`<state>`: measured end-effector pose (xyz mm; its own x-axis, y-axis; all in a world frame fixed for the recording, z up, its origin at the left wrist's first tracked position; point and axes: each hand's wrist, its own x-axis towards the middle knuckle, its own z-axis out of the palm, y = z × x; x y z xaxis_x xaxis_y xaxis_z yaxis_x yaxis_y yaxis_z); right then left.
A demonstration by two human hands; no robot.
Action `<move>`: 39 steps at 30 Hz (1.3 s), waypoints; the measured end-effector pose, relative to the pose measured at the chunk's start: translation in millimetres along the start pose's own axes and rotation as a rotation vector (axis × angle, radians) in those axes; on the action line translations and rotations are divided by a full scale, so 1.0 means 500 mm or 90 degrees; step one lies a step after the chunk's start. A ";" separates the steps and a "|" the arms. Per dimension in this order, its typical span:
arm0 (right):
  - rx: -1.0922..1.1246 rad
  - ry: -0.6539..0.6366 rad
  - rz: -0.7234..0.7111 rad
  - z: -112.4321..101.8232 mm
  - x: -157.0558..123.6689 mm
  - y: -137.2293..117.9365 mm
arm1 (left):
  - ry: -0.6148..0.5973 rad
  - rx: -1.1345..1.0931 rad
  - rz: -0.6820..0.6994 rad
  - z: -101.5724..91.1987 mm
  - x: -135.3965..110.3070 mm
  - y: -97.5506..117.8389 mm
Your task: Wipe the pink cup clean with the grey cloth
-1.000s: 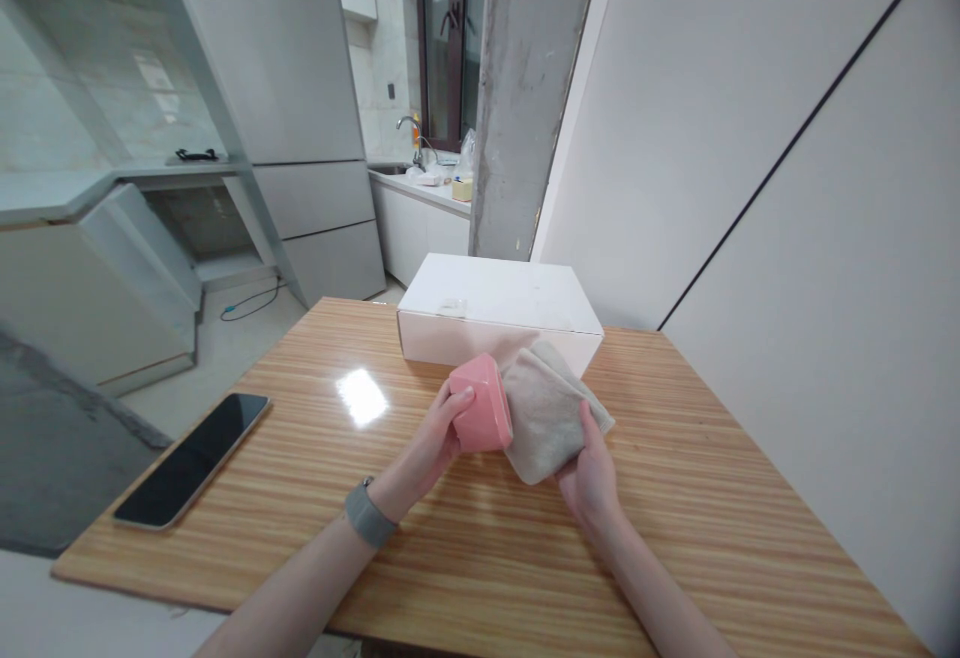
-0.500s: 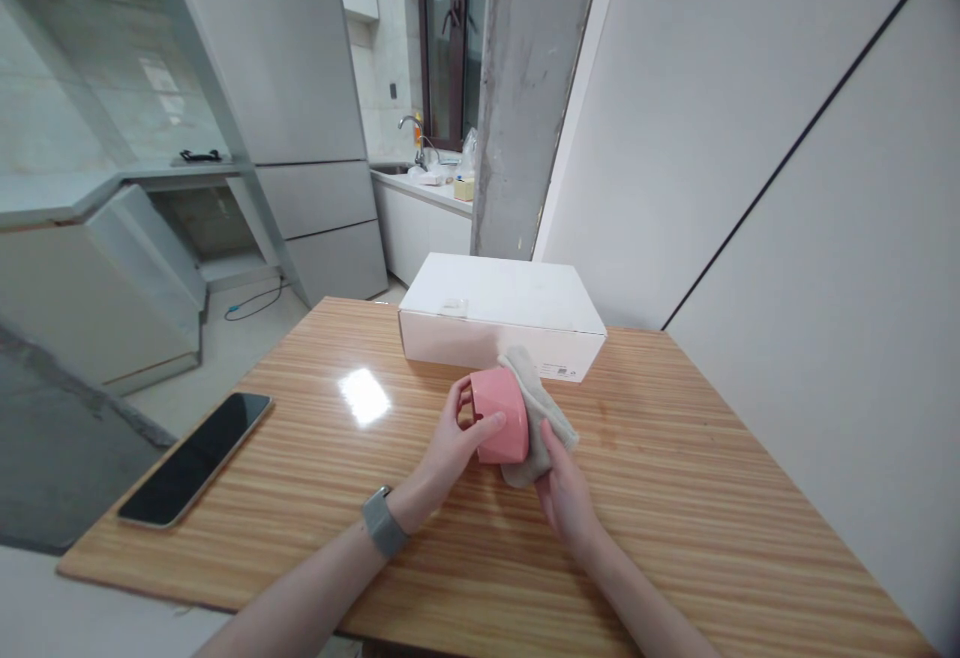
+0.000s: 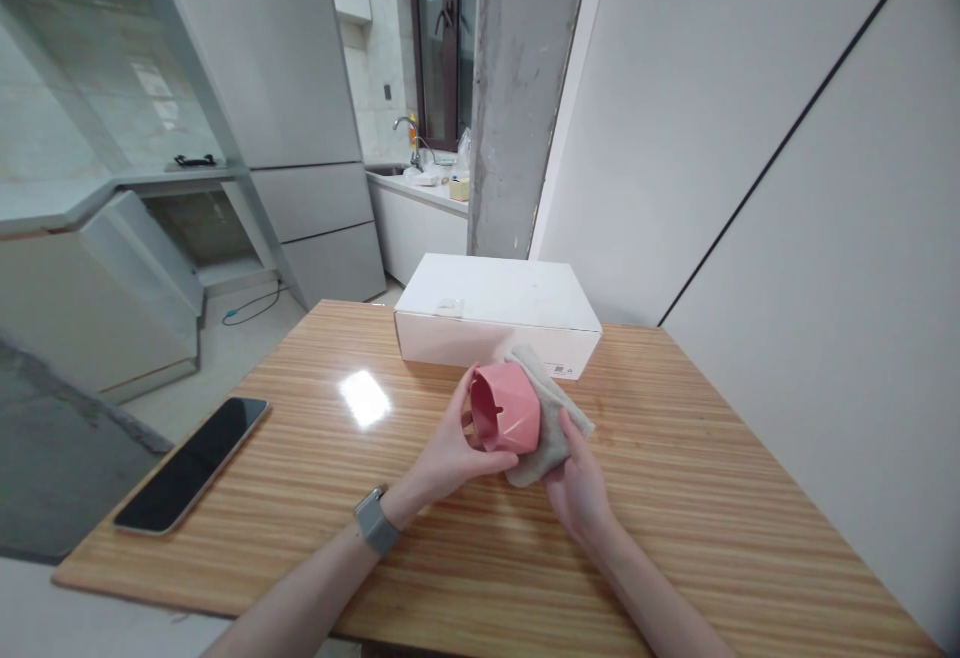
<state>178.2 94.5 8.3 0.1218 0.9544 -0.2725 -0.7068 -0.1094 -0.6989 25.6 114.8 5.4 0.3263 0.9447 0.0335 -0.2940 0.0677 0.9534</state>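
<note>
A pink faceted cup-like container (image 3: pixel 517 406) is tipped on its side above the table, its hollow opening facing left with a small notch in the rim. My left hand (image 3: pixel 457 448) is closed around it, thumb along the underside and fingers behind the rim. In my right hand (image 3: pixel 579 483) is a folded grey cloth (image 3: pixel 551 418), pinched with the thumb on top. The cloth lies against the container's right end, which it partly hides. A watch with a grey band (image 3: pixel 377 521) is on my left wrist.
A white closed box (image 3: pixel 495 296) stands on the wooden table (image 3: pixel 720 498) just beyond my hands. A black-screened phone (image 3: pixel 193 465) lies near the table's left edge. A white wall (image 3: pixel 750 118) rises on the right; a fridge (image 3: pixel 300 88) stands farther back.
My left hand has turned the pink container so its opening shows more, and the left thumb has moved lower. Both hands, with container and cloth, have shifted slightly right.
</note>
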 end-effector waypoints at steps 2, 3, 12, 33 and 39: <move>0.004 0.005 0.003 -0.001 0.000 -0.003 | -0.002 0.050 0.003 0.004 -0.003 0.008; 0.008 0.008 0.001 0.000 0.000 -0.005 | 0.006 0.080 0.014 0.004 -0.004 0.011; 0.032 -0.009 0.036 0.005 -0.006 -0.012 | 0.097 0.185 0.098 0.002 -0.002 0.010; 0.047 0.090 -0.120 -0.008 0.011 -0.010 | 0.008 -0.306 -0.153 -0.010 0.012 0.013; -0.022 -0.083 -0.039 0.004 -0.003 0.019 | 0.038 -0.093 -0.056 0.011 0.004 -0.007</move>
<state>169.8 92.8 3.2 0.0713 0.9872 -0.1424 -0.6757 -0.0572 -0.7350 32.2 114.6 3.7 0.3039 0.9501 -0.0700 -0.3961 0.1928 0.8977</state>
